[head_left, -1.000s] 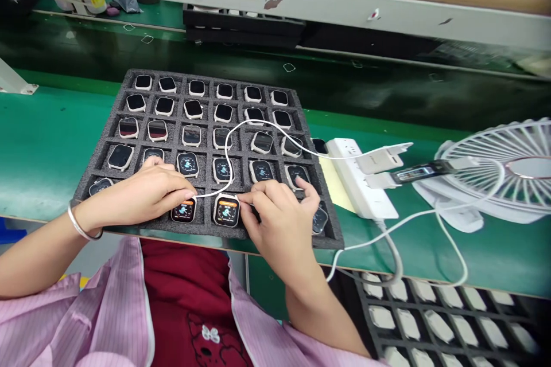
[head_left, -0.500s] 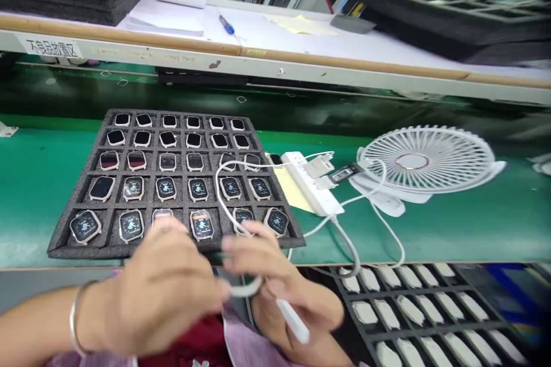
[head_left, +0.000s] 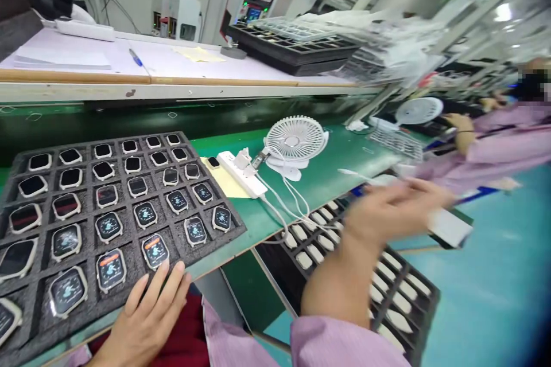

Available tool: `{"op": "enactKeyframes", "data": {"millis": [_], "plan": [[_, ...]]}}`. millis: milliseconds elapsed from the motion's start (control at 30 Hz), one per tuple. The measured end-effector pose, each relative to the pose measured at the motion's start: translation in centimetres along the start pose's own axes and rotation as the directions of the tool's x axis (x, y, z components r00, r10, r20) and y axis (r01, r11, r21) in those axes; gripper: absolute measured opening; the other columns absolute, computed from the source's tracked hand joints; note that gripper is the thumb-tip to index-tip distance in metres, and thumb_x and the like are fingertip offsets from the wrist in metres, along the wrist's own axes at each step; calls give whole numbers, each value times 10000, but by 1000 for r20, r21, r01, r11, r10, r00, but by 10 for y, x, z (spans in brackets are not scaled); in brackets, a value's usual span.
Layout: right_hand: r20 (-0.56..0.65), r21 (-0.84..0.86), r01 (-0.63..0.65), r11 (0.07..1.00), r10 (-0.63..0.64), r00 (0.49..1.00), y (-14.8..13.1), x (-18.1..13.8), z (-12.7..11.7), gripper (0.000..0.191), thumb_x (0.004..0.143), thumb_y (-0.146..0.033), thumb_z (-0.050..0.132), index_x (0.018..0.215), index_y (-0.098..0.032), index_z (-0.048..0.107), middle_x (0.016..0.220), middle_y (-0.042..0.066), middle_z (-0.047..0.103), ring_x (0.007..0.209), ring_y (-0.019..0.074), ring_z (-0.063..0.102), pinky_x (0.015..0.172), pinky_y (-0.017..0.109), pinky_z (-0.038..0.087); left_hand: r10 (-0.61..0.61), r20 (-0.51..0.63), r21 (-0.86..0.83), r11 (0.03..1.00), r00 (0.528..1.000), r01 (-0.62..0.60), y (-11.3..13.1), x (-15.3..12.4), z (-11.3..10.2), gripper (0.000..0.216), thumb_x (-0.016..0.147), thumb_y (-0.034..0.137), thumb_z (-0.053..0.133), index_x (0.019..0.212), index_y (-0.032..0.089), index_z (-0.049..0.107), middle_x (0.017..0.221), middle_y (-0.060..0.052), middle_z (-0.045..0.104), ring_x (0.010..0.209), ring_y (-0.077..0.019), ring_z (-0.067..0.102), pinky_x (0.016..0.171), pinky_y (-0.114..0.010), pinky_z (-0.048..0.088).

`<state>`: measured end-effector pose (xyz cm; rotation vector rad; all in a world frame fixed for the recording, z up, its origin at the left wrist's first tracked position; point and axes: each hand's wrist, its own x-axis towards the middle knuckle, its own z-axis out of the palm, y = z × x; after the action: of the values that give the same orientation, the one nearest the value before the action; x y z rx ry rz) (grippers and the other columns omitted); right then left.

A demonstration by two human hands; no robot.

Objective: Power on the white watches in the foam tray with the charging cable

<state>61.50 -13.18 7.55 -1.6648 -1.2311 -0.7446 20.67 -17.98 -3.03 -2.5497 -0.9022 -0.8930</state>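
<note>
My left hand (head_left: pixel 150 304) lies with fingers stretched over the front edge of a black foam tray (head_left: pixel 181 255). Its fingertips are at a smartwatch (head_left: pixel 155 250) with a lit screen and orange banner. Several more watches sit in the tray's compartments, some lit, some dark. My right hand (head_left: pixel 387 212) reaches out to the right past the table edge, smeared by motion; what its fingers hold, if anything, cannot be made out. A white cable end (head_left: pixel 348 172) shows beside it, and a white box-like thing (head_left: pixel 451 226) appears just beyond its fingers.
A white power strip (head_left: pixel 241 175) with adapters and cables stands right of the tray, near a white fan (head_left: pixel 295 140). Below the table edge, a lower black tray (head_left: pixel 430 304) holds several white pieces. A shelf (head_left: pixel 241 81) runs behind. A co-worker's sleeve (head_left: pixel 512 137) is at right.
The view has swung right. My hands, together at a white cable before, are now apart: the left rests at the tray, the right has moved far right.
</note>
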Motion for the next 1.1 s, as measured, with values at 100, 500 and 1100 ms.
{"op": "enactKeyframes", "data": {"millis": [100, 500, 1100], "plan": [[-88, -75, -28, 997, 22, 996, 17, -7, 44, 429, 1048, -510, 326, 821, -216, 541, 695, 92, 579, 659, 279, 604, 629, 416, 441, 3, 12, 131, 991, 1000, -4, 4, -14, 19, 330, 953, 330, 584, 1261, 338, 706, 1360, 5, 671, 1407, -215, 493, 1297, -392, 111], [692, 192, 16, 981, -147, 707, -89, -20, 177, 124, 885, -166, 626, 998, -161, 577, 963, 106, 661, 912, 232, 626, 809, 325, 488, 32, -141, 190, 982, 990, -4, 2, -10, 32, 251, 824, 427, 748, 1061, 351, 775, 1265, 30, 711, 1509, -230, 347, 1331, -410, 65], [882, 126, -159, 979, -37, 470, -45, -11, 182, 163, 880, -152, 616, 1003, -161, 723, 873, 52, 742, 813, 203, 686, 794, 294, 510, 342, -229, 356, 901, 911, -248, -21, -2, 38, 342, 846, 465, 719, 1117, 267, 783, 1430, -29, 628, 1475, -401, 404, 1284, -549, 194]]}}
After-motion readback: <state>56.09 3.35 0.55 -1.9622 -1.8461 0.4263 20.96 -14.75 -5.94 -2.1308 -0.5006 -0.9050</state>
